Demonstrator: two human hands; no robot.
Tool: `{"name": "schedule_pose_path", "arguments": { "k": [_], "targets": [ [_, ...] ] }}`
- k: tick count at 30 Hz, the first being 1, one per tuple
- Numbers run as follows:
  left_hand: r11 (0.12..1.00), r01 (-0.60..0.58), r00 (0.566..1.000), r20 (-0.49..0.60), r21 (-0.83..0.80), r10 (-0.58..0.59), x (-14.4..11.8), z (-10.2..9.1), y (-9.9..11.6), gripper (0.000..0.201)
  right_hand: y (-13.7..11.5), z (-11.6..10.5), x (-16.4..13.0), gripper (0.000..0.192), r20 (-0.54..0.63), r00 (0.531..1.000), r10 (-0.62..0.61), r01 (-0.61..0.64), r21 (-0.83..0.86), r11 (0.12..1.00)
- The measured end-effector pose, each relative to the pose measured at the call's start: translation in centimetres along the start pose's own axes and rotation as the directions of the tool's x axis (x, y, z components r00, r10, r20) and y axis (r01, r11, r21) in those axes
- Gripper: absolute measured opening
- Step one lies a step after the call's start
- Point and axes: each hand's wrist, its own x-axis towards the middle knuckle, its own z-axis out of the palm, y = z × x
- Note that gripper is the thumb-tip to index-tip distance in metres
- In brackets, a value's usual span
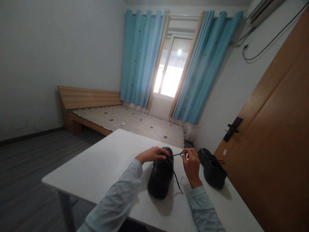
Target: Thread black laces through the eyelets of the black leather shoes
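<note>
Black leather shoe (161, 175) stood on our white table (101, 167). Our left hand (152, 154) gripped its tongue area; our right hand (191, 164) pinched the shoelace (177, 154) taut. A second shoe (212, 167) stood just beside.

Nothing to read here: no lettering, brand mark, number or sign shows on anything in view. The one small pale object lying out on the bed (135, 124) is too small and blurred to make out any marking.
</note>
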Motion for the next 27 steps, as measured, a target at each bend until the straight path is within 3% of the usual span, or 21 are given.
{"name": "schedule_pose_path", "arguments": {
  "k": [6, 12, 17, 21, 27],
  "targets": [
    [1.0, 0.007, 1.0, 0.002, -0.013, -0.007, 0.0, 0.1, 0.1, 0.034, 0.6, -0.4, 0.3, 0.022, 0.056, 0.996, -0.076, 0.08, -0.072, 0.994],
    [1.0, -0.009, 0.999, -0.045, -0.005, 0.008, 0.4, 0.1, 0.1, 0.034, -0.5, -0.4, 0.2, 0.028, 0.215, 0.968, -0.13, 0.115, 0.081, 0.99],
    [1.0, 0.009, 0.985, -0.171, -0.014, -0.011, 0.3, -0.1, -0.1, 0.025, -1.1, 0.2, 0.0, 0.017, 0.355, 0.924, -0.144, 0.008, 0.358, 0.934],
    [0.995, 0.1, 0.965, -0.247, 0.021, -0.092, 0.2, -0.5, -0.3, 0.023, -1.3, 0.2, -0.2, 0.029, 0.452, 0.881, -0.14, -0.11, 0.483, 0.868],
    [0.993, 0.1, 0.983, -0.164, 0.065, -0.089, 0.0, -0.8, -0.6, 0.024, -1.0, 0.5, -0.6, 0.042, 0.581, 0.805, -0.12, -0.248, 0.514, 0.821]
  ]
}}
